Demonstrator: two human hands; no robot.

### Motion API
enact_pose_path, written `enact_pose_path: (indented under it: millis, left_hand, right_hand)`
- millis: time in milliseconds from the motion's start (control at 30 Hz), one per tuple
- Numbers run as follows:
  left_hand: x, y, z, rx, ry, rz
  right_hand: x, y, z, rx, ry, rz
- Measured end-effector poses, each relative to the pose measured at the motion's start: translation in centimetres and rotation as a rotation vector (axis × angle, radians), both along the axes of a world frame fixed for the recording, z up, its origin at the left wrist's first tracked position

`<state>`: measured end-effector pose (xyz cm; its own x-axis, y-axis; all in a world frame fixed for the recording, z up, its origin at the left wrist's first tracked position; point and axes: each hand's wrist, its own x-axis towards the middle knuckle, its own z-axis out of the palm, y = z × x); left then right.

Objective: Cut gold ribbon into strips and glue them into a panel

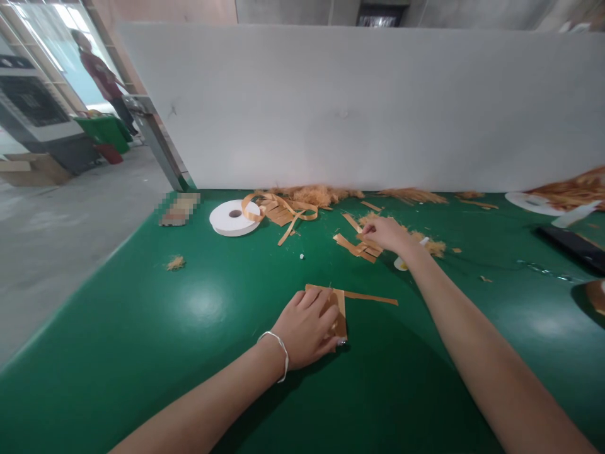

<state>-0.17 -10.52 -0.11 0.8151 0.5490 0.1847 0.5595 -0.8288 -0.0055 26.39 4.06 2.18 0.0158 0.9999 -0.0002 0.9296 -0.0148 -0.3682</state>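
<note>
My left hand [307,328], with a white band at its wrist, lies palm down with fingers spread over a flat tan piece [341,312] on the green table. The hand covers part of that piece. By its thumb is a small shiny bit [342,342]. A narrow tan strip [373,297] runs off to the right of the piece. Farther forward, my right hand [385,233] pinches a tan strip at a small heap of cut strips [368,251]; the fingertips partly hide it. Just under the right wrist sits a small white-and-yellow item [401,263].
A white reel [229,221] has loose tan ribbon [297,217] beside it. Tan fibres [316,194] lie along the white panel [340,107]. A dark phone-like slab [574,249] and a white plate [524,202] are at right. Someone [101,75] stands far left.
</note>
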Motion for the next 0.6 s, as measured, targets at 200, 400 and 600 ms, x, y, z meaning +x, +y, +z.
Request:
enact_pose_path:
  millis: [200,400,600]
  left_hand:
    - [-0.1,0.0,-0.1,-0.006,0.003,0.001]
    - [-0.1,-0.1,0.0,-0.013,-0.016,-0.003]
    - [-0.1,0.0,0.1,-0.01,0.003,-0.001]
  right_hand:
    - [-1.2,-0.6,1.7,0.136,0.128,0.065]
    - [-1.0,-0.2,1.6,-0.133,0.025,0.237]
    - [-0.5,0.4,0.4,-0.265,-0.069,0.201]
